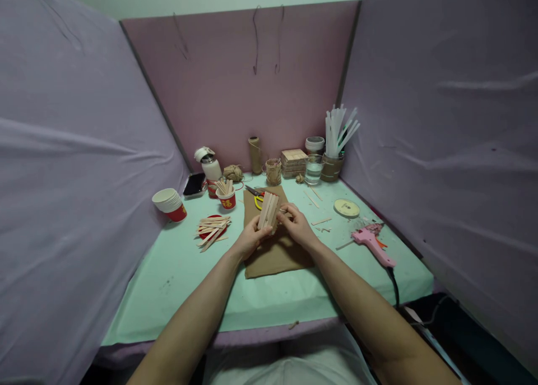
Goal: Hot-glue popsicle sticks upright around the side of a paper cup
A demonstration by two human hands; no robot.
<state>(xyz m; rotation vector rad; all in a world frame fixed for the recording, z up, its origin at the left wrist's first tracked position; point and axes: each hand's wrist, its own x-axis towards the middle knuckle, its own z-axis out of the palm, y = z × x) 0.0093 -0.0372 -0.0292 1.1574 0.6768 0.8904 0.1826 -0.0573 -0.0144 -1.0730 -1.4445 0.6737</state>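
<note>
My left hand [253, 235] is closed round the lower left of a paper cup covered with popsicle sticks [268, 211], which I hold tilted above a brown cardboard sheet [273, 261]. A little red shows at the cup's upper edge. On the cup's right side, my right hand [295, 223] pinches with thumb and forefinger; what lies between these fingertips is too small to make out. Just behind the cup, scissors with yellow handles [258, 201] lie on the cardboard.
Loose popsicle sticks [213, 228] lie on a red plate at left, near a red cup of sticks [227, 199] and stacked paper cups [170, 204]. At right are a pink glue gun [374, 245] with a cord, a tape roll [347, 208], and a water glass [313, 172].
</note>
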